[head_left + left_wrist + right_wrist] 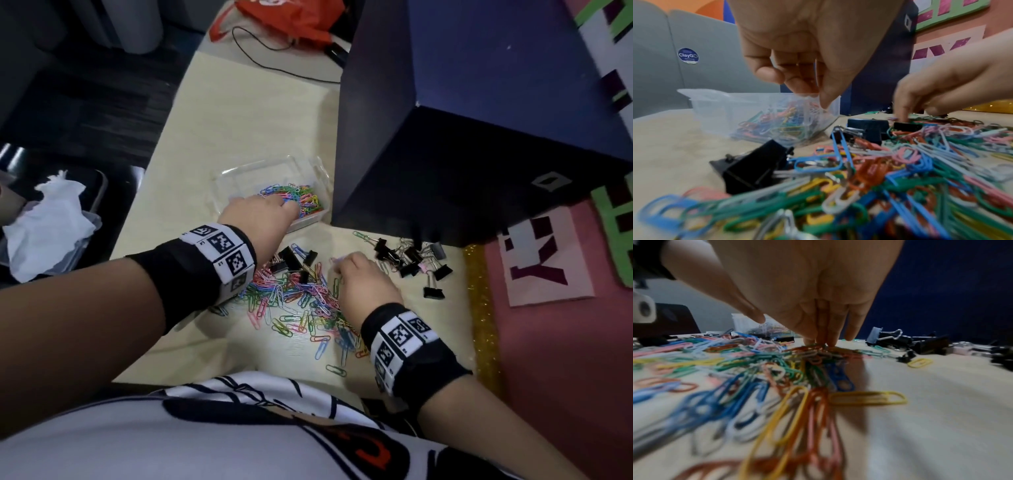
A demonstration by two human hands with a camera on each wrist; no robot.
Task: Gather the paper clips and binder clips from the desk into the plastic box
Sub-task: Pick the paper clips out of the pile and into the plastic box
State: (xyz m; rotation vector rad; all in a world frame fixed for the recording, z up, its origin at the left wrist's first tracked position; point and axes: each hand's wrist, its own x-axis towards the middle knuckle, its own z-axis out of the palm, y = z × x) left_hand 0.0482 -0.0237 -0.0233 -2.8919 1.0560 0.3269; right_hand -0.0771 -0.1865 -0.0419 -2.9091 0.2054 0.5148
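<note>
A clear plastic box [239, 168] [705, 104] on the cream desk [239, 113] holds a heap of coloured paper clips. My left hand [287, 209] [808, 86] hangs over its near right corner, fingers loosely curled, thumb pointing down, nothing plainly held. Loose paper clips [301, 301] [900, 162] [756, 366] lie spread in front of me. My right hand [337, 270] [818, 340] presses straight fingertips onto this pile, thumb apart. Black binder clips [414, 260] [920, 342] lie in a cluster to the right; a few more binder clips [291, 258] [756, 165] sit under my left wrist.
A dark blue panel [445, 137] stands right behind the box and the clips. A pink board [548, 342] with a gold edge borders the desk on the right. A bin with white tissue [48, 222] sits off the left edge. An orange bag [284, 13] and black cable [260, 58] lie far back.
</note>
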